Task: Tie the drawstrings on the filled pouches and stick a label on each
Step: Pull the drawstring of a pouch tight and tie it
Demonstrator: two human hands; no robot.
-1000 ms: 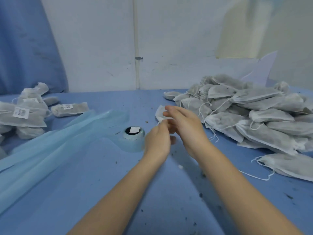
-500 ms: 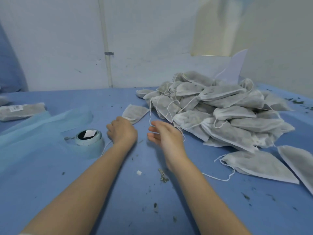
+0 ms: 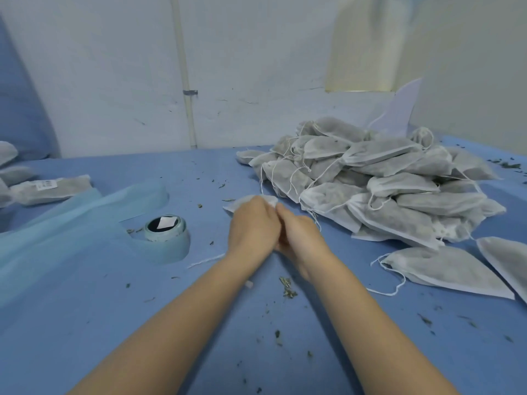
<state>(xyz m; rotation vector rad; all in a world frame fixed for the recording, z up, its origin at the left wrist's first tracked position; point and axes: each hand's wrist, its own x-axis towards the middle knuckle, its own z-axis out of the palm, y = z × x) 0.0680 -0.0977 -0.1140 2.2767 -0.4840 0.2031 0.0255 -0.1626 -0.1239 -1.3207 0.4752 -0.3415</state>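
both hands meet near the middle of the blue-covered bench (image 3: 85,323), knuckles touching, over a small white pouch (image 3: 241,203) that lies flat on the cloth and shows only past the fingertips. the left hand (image 3: 254,223) has its fingers curled down onto the pouch's near end, gripping it; the right hand (image 3: 299,238) is curled in beside it, but whether it pinches the pouch or its string cannot be told. a loose white drawstring (image 3: 206,260) trails out from under the left wrist toward the roll of labels (image 3: 166,232), which stands left of the hands with pale blue backing tape (image 3: 71,232) running off toward the left edge. a heap of filled pouches (image 3: 385,183) sits toward the far right corner. a labelled pouch (image 3: 51,188) lies by the left edge. dried herb crumbs (image 3: 288,289) dot the cloth.
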